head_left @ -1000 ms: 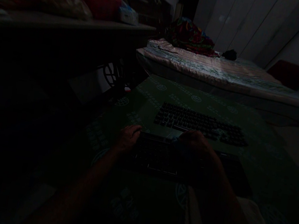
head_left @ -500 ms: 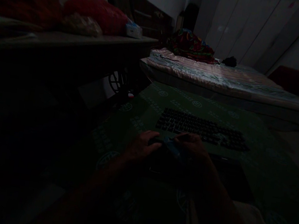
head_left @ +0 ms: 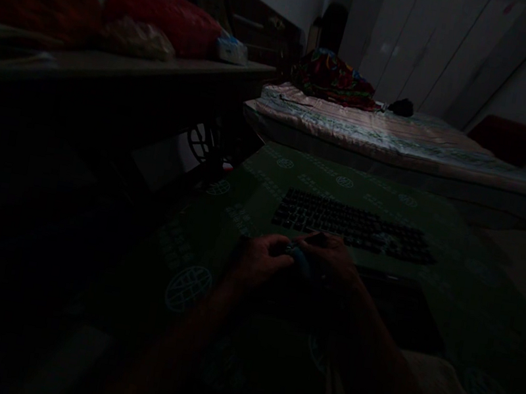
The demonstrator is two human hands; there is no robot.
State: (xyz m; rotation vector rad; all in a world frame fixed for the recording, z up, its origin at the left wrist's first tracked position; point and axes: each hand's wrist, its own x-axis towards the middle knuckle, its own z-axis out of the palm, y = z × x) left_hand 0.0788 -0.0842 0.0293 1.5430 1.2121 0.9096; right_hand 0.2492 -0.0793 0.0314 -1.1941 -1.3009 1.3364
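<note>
My left hand [head_left: 263, 260] is closed, thumb and fingertips pinched together close to my right hand; what lies in the pinch is too dark to make out. My right hand [head_left: 335, 262] is closed on a small blue cloth [head_left: 302, 263], which hangs down between the two hands. Under my forearms lies a flat black panel, like a keyboard base [head_left: 405, 309], partly covered by my hands. Just beyond them, black keycaps [head_left: 329, 217] are laid out in keyboard rows on a green printed board [head_left: 244, 187].
A pale cloth [head_left: 436, 391] lies near the board's right front. Behind stands a bed [head_left: 402, 139] with a patterned blanket [head_left: 332, 78]. At left, a table [head_left: 173, 73] bears a red bag [head_left: 166, 15] and a tissue pack [head_left: 232, 50]. The room is very dark.
My hands have drawn closer together, the left shifting slightly right and the right slightly left. Less of the blue cloth shows. The whole view has shifted a little.
</note>
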